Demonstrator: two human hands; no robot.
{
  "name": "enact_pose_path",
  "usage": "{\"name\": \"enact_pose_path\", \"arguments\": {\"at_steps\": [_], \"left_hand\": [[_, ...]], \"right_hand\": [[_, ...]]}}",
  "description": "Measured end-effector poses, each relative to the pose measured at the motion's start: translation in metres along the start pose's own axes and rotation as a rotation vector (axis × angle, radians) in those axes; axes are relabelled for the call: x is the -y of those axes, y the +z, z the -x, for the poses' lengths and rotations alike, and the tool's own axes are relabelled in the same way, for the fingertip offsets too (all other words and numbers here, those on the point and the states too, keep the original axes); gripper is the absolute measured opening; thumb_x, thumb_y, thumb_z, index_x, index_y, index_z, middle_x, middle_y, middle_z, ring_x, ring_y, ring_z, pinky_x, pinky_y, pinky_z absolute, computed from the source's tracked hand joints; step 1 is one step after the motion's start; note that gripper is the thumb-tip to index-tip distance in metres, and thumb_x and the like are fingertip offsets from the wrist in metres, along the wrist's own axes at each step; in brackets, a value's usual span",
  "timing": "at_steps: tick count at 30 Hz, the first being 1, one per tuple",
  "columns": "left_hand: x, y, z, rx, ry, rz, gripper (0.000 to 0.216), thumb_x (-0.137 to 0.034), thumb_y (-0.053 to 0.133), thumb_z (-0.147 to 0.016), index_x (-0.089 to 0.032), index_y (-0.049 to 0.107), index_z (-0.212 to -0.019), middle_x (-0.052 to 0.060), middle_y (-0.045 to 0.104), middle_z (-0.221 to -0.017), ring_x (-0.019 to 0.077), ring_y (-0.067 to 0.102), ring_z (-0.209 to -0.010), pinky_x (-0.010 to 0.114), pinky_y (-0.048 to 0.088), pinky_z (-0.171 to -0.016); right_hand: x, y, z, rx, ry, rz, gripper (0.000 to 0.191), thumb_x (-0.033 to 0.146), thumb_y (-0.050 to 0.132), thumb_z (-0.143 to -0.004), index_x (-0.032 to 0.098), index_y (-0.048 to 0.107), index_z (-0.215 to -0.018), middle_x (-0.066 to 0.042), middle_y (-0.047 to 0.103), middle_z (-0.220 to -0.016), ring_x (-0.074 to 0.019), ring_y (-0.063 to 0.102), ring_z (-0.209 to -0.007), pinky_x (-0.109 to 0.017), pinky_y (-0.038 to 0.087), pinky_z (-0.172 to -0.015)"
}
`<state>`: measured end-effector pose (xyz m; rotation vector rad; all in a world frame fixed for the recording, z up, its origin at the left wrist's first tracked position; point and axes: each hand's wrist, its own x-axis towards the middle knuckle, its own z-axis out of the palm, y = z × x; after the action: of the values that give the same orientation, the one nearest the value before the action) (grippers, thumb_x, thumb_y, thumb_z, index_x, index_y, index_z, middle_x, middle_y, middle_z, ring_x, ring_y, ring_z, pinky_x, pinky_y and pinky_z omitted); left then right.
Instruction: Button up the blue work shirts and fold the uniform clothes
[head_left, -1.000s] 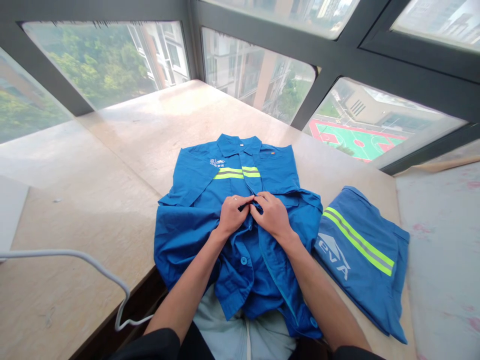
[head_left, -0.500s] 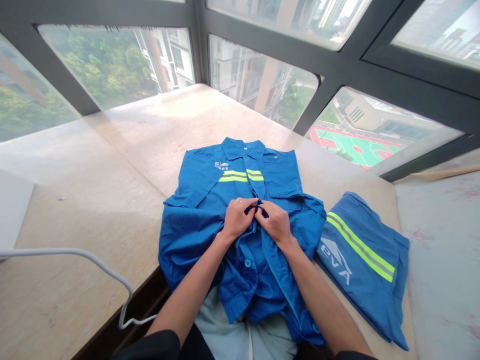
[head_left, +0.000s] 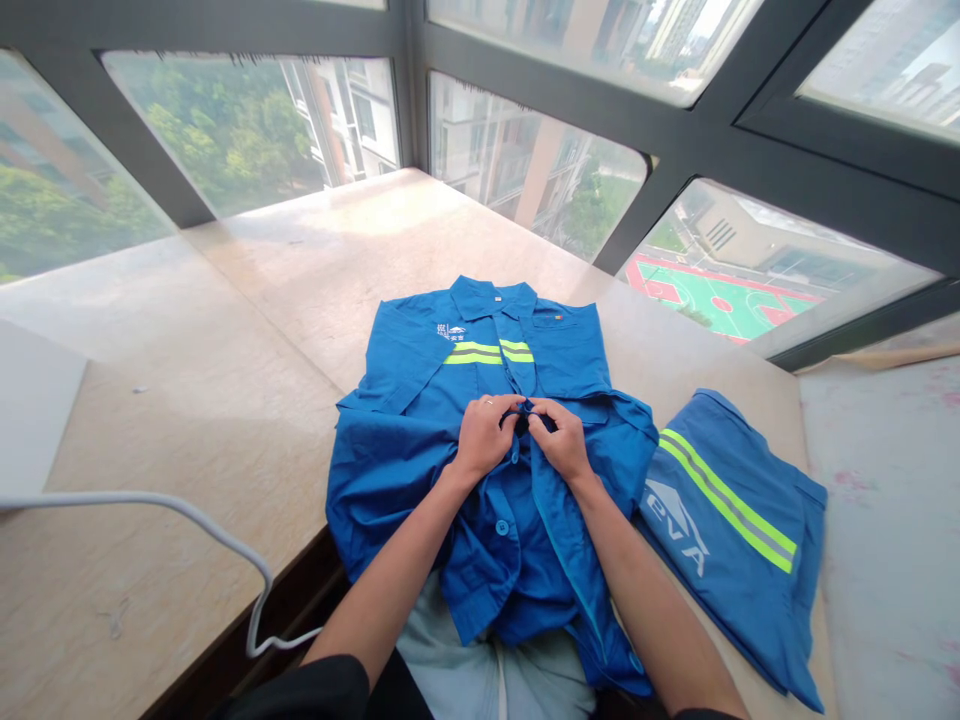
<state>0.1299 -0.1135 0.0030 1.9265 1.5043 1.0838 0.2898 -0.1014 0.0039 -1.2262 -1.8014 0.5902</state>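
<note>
A blue work jacket (head_left: 420, 370) with a yellow-and-grey reflective stripe lies front up before me, its collar pointing away and its sleeves folded over the body. My left hand (head_left: 484, 437) pinches one front edge at mid-chest, a ring on one finger. Right beside it, my right hand (head_left: 559, 440) pinches the other front edge, fingertips almost meeting. What sits exactly between the fingertips is too small to make out. Below the hands the front hangs apart, and a blue button (head_left: 502, 527) shows on the left flap. The hem drapes over the ledge onto my lap.
A second blue garment (head_left: 735, 520), folded, with a reflective stripe and white lettering, lies to the right by the wall. A white cable (head_left: 187, 510) crosses the left side of the stone ledge (head_left: 247, 400). Grey-framed windows (head_left: 412, 110) enclose the far side.
The view has shifted slightly, so everything sits a little further right. Both hands stay at the same spot on the jacket front, with only small finger movements.
</note>
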Motion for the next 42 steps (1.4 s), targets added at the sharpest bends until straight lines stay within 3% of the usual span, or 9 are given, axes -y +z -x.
{"name": "enact_pose_path", "arguments": {"at_steps": [16, 24, 30, 33, 35, 38, 40, 42], "left_hand": [[0.002, 0.0, -0.002, -0.012, -0.065, 0.116, 0.028, -0.007, 0.056, -0.085, -0.024, 0.068, -0.104, -0.001, 0.075, -0.099, 0.0173, 0.067, -0.096, 0.034, 0.046, -0.091], [0.001, -0.006, -0.002, -0.008, -0.049, 0.211, 0.026, -0.004, 0.055, -0.083, -0.022, 0.069, -0.094, -0.001, 0.075, -0.092, 0.0167, 0.065, -0.091, 0.032, 0.047, -0.09], [-0.002, -0.006, -0.001, -0.104, -0.09, 0.246, 0.034, 0.0, 0.047, -0.077, -0.02, 0.07, -0.092, 0.001, 0.071, -0.086, 0.0164, 0.062, -0.087, 0.029, 0.05, -0.084], [-0.002, -0.005, -0.001, -0.093, -0.129, 0.168, 0.032, -0.002, 0.043, -0.077, -0.02, 0.069, -0.082, 0.001, 0.067, -0.074, 0.0173, 0.06, -0.08, 0.029, 0.05, -0.077], [-0.002, -0.005, -0.001, -0.068, -0.148, 0.12, 0.031, -0.004, 0.041, -0.08, -0.021, 0.067, -0.08, 0.001, 0.066, -0.071, 0.0177, 0.06, -0.077, 0.029, 0.049, -0.074], [-0.006, -0.006, 0.0, -0.065, -0.177, 0.058, 0.028, -0.01, 0.041, -0.085, -0.02, 0.066, -0.094, 0.001, 0.065, -0.069, 0.0181, 0.062, -0.072, 0.029, 0.047, -0.071], [-0.01, -0.005, 0.001, -0.058, -0.177, -0.024, 0.026, -0.023, 0.044, -0.091, -0.018, 0.064, -0.109, 0.001, 0.065, -0.068, 0.0199, 0.064, -0.071, 0.03, 0.047, -0.071], [-0.012, -0.003, 0.001, -0.039, -0.158, -0.137, 0.038, -0.036, 0.05, -0.092, -0.016, 0.059, -0.123, 0.002, 0.066, -0.068, 0.0223, 0.065, -0.071, 0.032, 0.047, -0.073]], "right_hand": [[0.003, -0.004, -0.002, 0.061, 0.075, -0.071, 0.018, 0.033, 0.055, -0.088, 0.02, 0.067, -0.086, -0.008, 0.073, -0.097, -0.0225, 0.067, -0.092, -0.036, 0.052, -0.087], [-0.002, 0.0, -0.003, -0.027, 0.08, 0.016, 0.019, 0.035, 0.057, -0.087, 0.02, 0.068, -0.083, -0.009, 0.073, -0.094, -0.0233, 0.066, -0.091, -0.037, 0.051, -0.086], [-0.014, -0.009, -0.007, -0.137, 0.309, -0.237, 0.022, 0.041, 0.056, -0.082, 0.02, 0.061, -0.081, 0.0, 0.06, -0.069, -0.0161, 0.053, -0.064, -0.028, 0.047, -0.061], [-0.017, -0.014, -0.008, -0.174, 0.325, -0.345, 0.022, 0.042, 0.052, -0.081, 0.022, 0.053, -0.072, 0.002, 0.049, -0.064, -0.0145, 0.046, -0.061, -0.028, 0.044, -0.06], [-0.014, -0.014, -0.007, -0.153, 0.297, -0.369, 0.028, 0.044, 0.052, -0.082, 0.022, 0.046, -0.065, 0.002, 0.044, -0.063, -0.0138, 0.041, -0.06, -0.028, 0.042, -0.058], [-0.006, -0.016, -0.005, -0.076, 0.254, -0.369, 0.043, 0.048, 0.056, -0.084, 0.023, 0.034, -0.057, 0.003, 0.035, -0.06, -0.012, 0.034, -0.056, -0.027, 0.036, -0.054], [0.0, -0.019, -0.004, 0.03, 0.218, -0.35, 0.05, 0.05, 0.059, -0.085, 0.022, 0.031, -0.054, 0.004, 0.034, -0.059, -0.0115, 0.034, -0.056, -0.027, 0.035, -0.055], [0.005, -0.024, -0.004, 0.19, 0.171, -0.301, 0.054, 0.051, 0.062, -0.084, 0.022, 0.031, -0.051, 0.004, 0.035, -0.058, -0.0111, 0.036, -0.056, -0.027, 0.035, -0.056]]}}
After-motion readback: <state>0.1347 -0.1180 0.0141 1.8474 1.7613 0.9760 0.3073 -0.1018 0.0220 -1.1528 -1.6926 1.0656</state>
